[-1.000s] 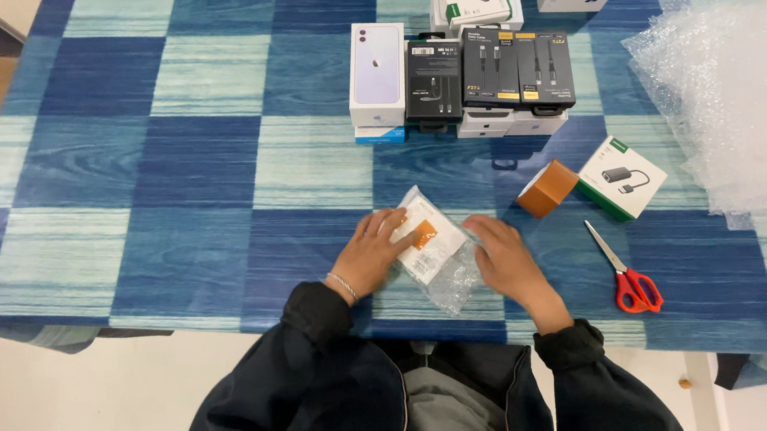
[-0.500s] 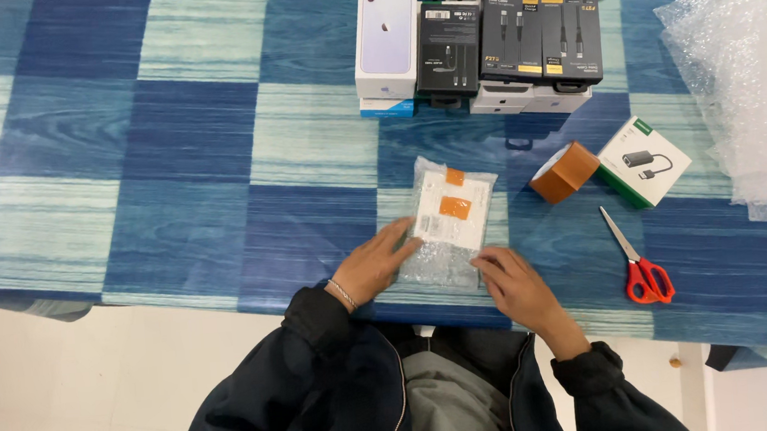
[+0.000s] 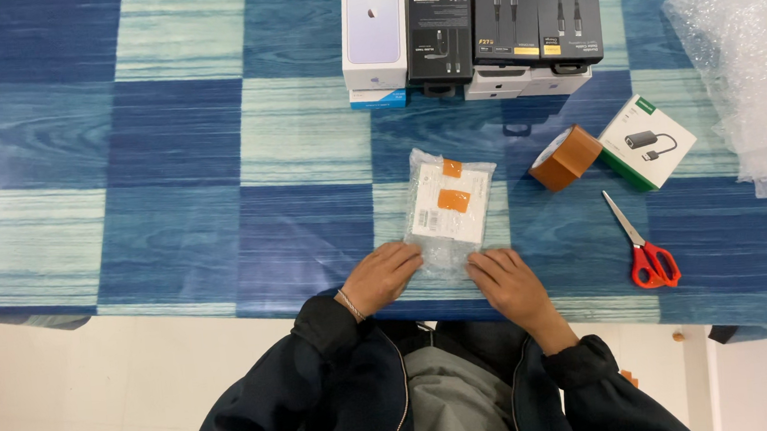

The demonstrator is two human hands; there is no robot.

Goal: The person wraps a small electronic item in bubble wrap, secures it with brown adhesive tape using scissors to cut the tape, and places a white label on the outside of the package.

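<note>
Bubble-wrapped packet (image 3: pixel 450 208) — both hands flat, touching

tablecloth (image 3: pixel 179 168): showing blue and pale teal checks
packet (image 3: pixel 450 208): clear wrap, white box, orange tape pieces
tape roll (image 3: pixel 564 157): brown
scissors (image 3: pixel 645 250): red handles
sleeves (image 3: pixel 338 338): dark navy

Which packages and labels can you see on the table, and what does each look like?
Bubble-wrapped parcel: centre, flat, white label, orange tape; left hand and right hand at its near edge.
White phone box: far edge.
Black cable boxes: beside it.
White-green box: right, by tape roll.
</note>
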